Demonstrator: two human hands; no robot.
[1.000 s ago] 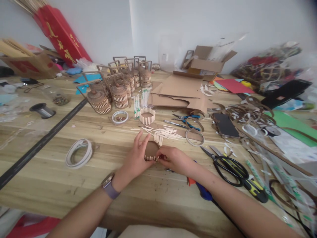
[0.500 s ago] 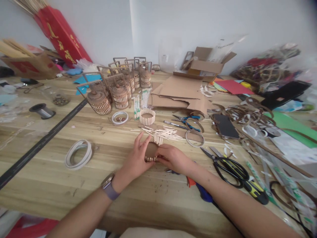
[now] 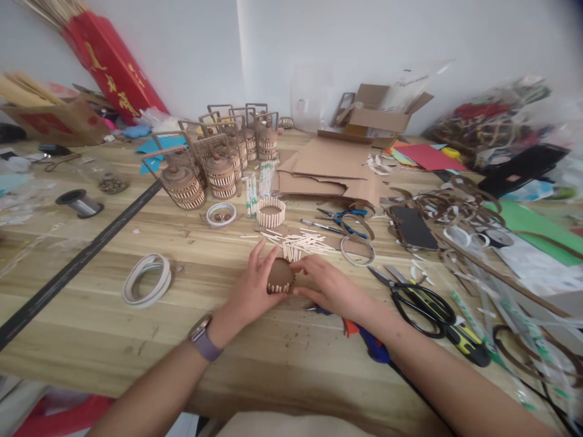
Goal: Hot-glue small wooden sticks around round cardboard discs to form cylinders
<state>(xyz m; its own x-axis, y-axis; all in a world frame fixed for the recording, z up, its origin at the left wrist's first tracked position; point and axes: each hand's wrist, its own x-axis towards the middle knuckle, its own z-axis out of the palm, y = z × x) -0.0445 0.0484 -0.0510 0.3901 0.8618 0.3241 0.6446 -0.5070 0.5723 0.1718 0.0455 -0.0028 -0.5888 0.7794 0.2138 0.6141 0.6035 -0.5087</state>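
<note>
A small round cardboard base (image 3: 279, 273) lies on the table, with short wooden sticks standing along its near edge. My left hand (image 3: 250, 282) is curved round its left side, the thumb at the near edge and the fingers along the far left. At the right rim is my right hand (image 3: 330, 285), thumb and forefinger apart, with nothing visible between them. Just beyond the base lies a loose pile of wooden sticks (image 3: 310, 243). Behind the pile stands a ring of upright sticks (image 3: 271, 213).
Several lidded baskets with handles (image 3: 221, 176) stand at the back left, beside cardboard sheets (image 3: 323, 159). Black scissors (image 3: 416, 306), a yellow cutter (image 3: 469, 343) and blue pliers (image 3: 348, 213) lie to the right. A white tape roll (image 3: 146, 280) lies left, and a phone (image 3: 414, 227) lies right.
My right hand's thumb and forefinger have parted from their pinch at the near rim and shifted slightly right. My left hand stays round the base.
</note>
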